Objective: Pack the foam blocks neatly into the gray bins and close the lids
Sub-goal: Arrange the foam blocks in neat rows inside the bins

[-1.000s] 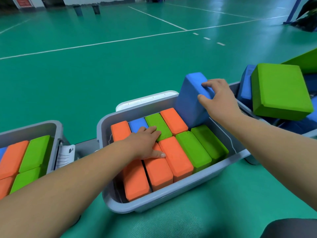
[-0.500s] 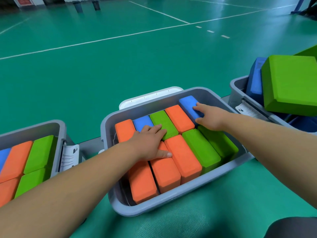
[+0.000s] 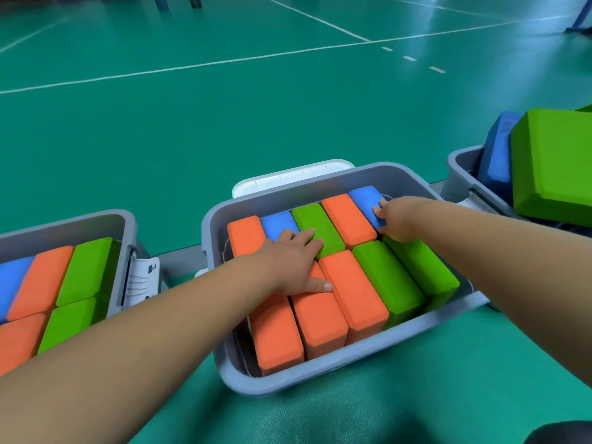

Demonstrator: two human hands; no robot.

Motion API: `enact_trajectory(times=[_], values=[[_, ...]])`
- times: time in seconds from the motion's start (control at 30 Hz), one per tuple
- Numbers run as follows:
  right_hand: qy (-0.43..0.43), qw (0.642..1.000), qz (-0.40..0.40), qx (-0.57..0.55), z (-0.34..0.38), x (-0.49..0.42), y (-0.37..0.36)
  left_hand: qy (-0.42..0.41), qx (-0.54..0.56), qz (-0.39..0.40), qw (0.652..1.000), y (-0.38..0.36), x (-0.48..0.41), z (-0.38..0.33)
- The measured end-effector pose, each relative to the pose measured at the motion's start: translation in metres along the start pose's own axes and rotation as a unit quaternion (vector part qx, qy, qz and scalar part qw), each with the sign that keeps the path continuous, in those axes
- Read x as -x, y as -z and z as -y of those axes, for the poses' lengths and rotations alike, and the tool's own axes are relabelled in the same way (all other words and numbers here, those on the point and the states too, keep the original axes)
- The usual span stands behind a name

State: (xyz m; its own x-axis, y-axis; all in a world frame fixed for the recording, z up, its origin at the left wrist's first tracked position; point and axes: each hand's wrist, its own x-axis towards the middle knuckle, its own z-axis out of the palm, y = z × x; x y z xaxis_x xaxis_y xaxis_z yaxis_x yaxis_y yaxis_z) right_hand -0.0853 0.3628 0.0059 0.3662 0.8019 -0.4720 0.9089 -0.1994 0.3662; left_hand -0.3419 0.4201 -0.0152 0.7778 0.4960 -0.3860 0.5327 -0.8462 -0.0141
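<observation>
The blue rectangular foam block (image 3: 365, 200) is no longer standing tilted above the far right corner of the middle gray plastic bin (image 3: 288, 384). It now lies flat in that corner and closes the far row. The right hand (image 3: 395, 219) has come down with it and rests on its near end. The fingers lie on the top face and are not wrapped round the block, as far as I can see. The left hand (image 3: 294, 261) has not moved: it presses flat, with fingers straight and thumb spread, where the far row meets the near row on the left side.

The top layer of this bin now shows two full rows. The far row goes orange, blue, green, orange, blue, and the near row has three orange blocks and two green ones. I see no open gap between them. In my judgement this bin is filled and the blocks only need a last press to sit level.

The white plastic lid (image 3: 288, 179) is still open behind the far edge, so closing it is probably the next step. The left gray bin (image 3: 96, 219) is also packed and open. In the right gray bin (image 3: 458, 165) a large green foam block (image 3: 554, 161) and a blue one still stand loose.
</observation>
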Motion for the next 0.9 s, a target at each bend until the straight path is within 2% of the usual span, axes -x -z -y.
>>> enact_trajectory(times=[0.07, 0.13, 0.3, 0.43, 0.63, 0.8, 0.9], values=[[-0.020, 1.000, 0.007, -0.009, 0.005, 0.002, 0.001, 0.000, 0.003, 0.002, 1.000, 0.000, 0.003, 0.000], [-0.027, 0.999, -0.019, -0.035, 0.013, 0.009, -0.003, -0.002, 0.005, 0.004, 1.000, 0.001, 0.006, 0.002], [-0.016, 0.988, -0.121, -0.093, 0.019, 0.026, -0.027, -0.020, 0.017, 0.003, 1.000, 0.005, 0.010, 0.012], [0.016, 0.959, -0.229, -0.165, 0.025, 0.033, -0.035, -0.039, 0.020, 0.009, 0.999, 0.005, 0.008, 0.022], [0.085, 0.942, -0.236, -0.222, 0.042, 0.027, -0.034, -0.039, 0.030, 0.068, 0.996, 0.011, -0.006, 0.027], [0.064, 0.924, -0.270, -0.263, 0.061, 0.023, -0.043, -0.038, 0.080, 0.046, 0.995, 0.003, -0.009, 0.027], [0.052, 0.898, -0.277, -0.336, 0.062, 0.034, -0.050, -0.010, 0.118, 0.055, 0.991, 0.006, -0.005, 0.018]])
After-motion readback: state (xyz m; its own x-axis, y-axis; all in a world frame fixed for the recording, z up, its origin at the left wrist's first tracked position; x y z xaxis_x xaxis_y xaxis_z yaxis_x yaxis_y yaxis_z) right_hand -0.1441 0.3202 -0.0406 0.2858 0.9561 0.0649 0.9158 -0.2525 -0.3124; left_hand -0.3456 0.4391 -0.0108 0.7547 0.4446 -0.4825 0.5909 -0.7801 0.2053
